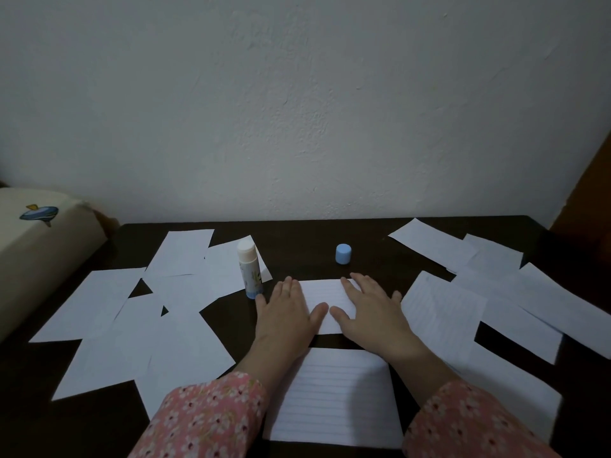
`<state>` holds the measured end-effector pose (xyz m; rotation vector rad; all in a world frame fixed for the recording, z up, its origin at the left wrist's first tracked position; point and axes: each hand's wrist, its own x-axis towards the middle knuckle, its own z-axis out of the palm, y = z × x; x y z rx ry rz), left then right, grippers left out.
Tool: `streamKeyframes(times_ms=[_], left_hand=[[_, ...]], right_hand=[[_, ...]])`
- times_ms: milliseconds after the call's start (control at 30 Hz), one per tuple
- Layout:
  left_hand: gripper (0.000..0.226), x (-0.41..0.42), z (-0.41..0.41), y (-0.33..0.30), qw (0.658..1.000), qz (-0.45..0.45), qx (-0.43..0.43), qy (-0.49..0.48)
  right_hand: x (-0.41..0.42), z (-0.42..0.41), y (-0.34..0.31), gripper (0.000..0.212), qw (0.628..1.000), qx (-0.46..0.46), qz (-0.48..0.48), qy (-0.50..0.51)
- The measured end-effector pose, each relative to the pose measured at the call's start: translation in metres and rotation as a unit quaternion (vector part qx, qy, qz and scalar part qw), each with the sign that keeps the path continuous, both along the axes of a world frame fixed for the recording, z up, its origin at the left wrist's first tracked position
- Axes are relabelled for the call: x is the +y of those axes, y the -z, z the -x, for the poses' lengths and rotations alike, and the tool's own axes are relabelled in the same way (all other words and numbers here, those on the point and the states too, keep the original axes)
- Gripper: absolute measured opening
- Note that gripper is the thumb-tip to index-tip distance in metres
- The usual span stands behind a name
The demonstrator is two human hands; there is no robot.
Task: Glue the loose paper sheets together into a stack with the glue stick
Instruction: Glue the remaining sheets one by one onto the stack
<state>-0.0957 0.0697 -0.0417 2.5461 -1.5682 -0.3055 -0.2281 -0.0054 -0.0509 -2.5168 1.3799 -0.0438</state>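
Both my hands lie flat with the fingers straight and spread a little, pressing down on a small white lined paper sheet (325, 304) on the dark wooden table (299, 234). My left hand (287, 314) covers the sheet's left end and my right hand (370, 314) its right end; the two thumbs point at each other and almost meet over the middle of the paper. Neither hand grips anything.

Just beyond my left hand, near its little finger, the white glue stick with a blue base (250, 269) stands upright, uncapped, partly on the corner of a loose sheet. Its round blue cap (343, 254) stands by itself on the bare table beyond my right hand, well apart from the stick.

Between my wrists and nearer to me lies a larger white lined paper sheet (334, 398), flat, its far edge near the pressed sheet, apart from it by a strip of dark table.

To the left of my left hand a scatter of plain white loose sheets (132, 322) overlaps at many angles. To the right of my right hand more lined white loose sheets (463, 292) lie overlapping toward the table's edge.

My sleeves (211, 421) are pink with a small flower print. Far left of my left hand, off the table, sits a cream cushion with a blue figure on it (39, 239)
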Motion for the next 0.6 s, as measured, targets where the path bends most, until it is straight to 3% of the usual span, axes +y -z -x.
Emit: streamKeyframes(times_ms=[333,467,600], left_hand=[[0.070,0.013,0.003,-0.006,0.994,0.039,-0.031,0.098],[0.059,0.014,-0.001,-0.008,0.989,0.006,0.010,0.145],[0.063,0.013,-0.012,-0.012,0.987,-0.042,0.054,0.145]], right_hand=[[0.012,0.013,-0.006,0.063,0.995,0.048,0.048,-0.074],[0.011,0.016,-0.007,0.057,0.992,0.068,-0.010,-0.102],[0.005,0.020,-0.009,0.056,0.990,0.079,-0.043,-0.109]])
